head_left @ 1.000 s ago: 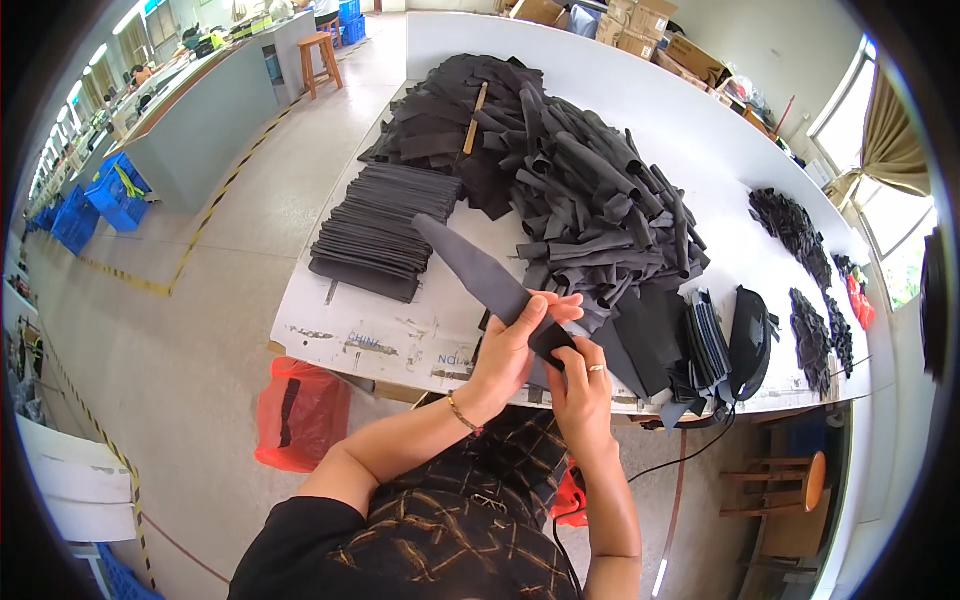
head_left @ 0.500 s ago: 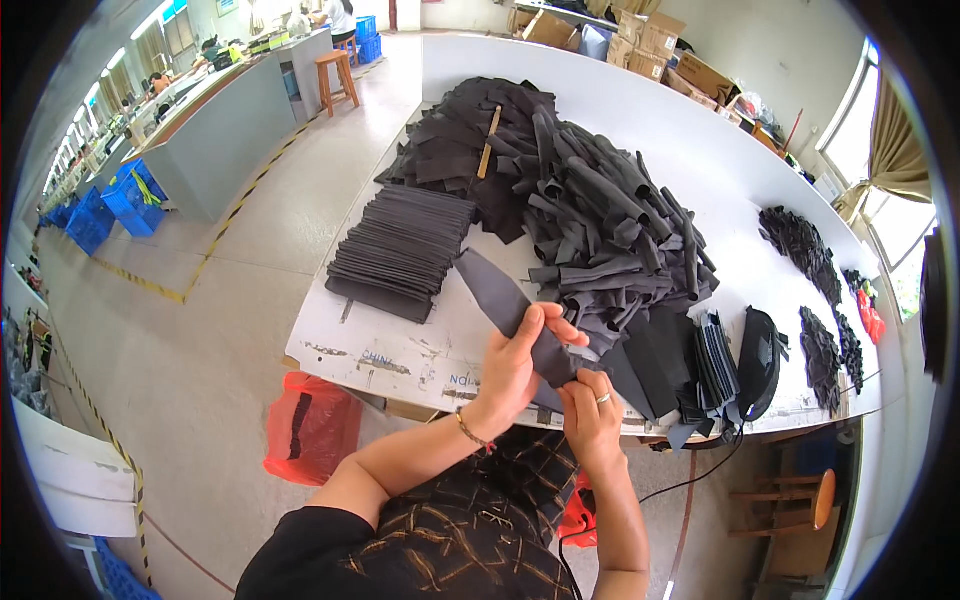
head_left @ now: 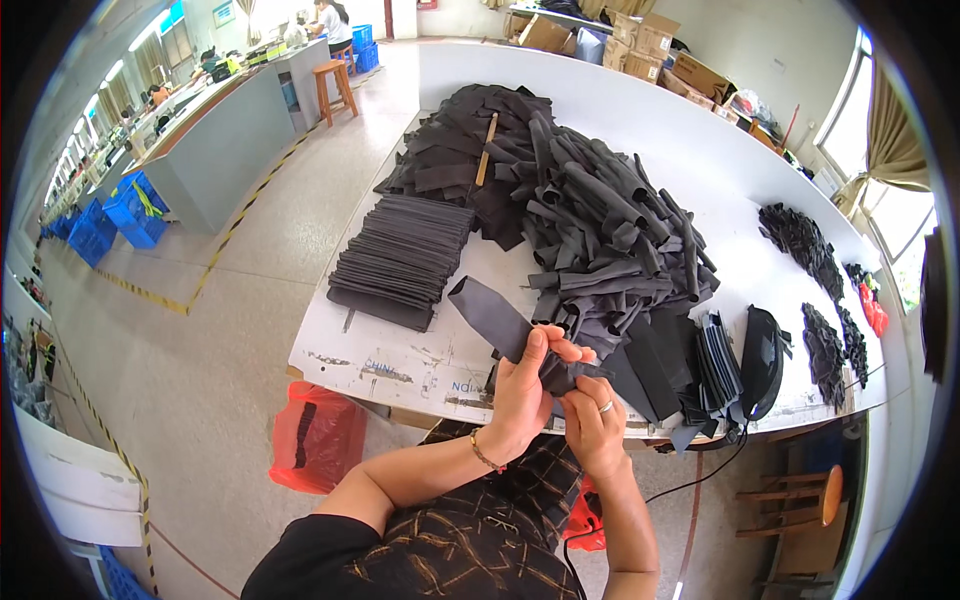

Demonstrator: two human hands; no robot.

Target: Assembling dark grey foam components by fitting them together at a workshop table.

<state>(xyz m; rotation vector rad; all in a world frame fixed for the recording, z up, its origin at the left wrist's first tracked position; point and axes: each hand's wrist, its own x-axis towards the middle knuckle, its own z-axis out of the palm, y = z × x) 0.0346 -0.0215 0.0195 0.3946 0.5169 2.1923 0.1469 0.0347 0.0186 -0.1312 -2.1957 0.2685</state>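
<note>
Dark strip (head_left: 490,318), smooth, elongated, gripped by left hand (head_left: 522,390) and right hand (head_left: 597,425); curled pieces (head_left: 605,205) heaped beyond, ridged stack (head_left: 402,255) forward-left.

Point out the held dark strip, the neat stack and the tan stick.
Held dark strip (head_left: 493,319), head view: flat part beyond the fingers.
Neat stack (head_left: 402,260), head view: middle of its top.
Tan stick (head_left: 487,150), head view: mid-length.

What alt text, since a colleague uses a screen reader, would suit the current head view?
A person's left hand and right hand grip a dark gray strip above a white table. Beyond the hands, a neat row of dark pieces lies left of a loose heap of similar pieces; a red plastic bag shows below the table's near-left corner.
</note>
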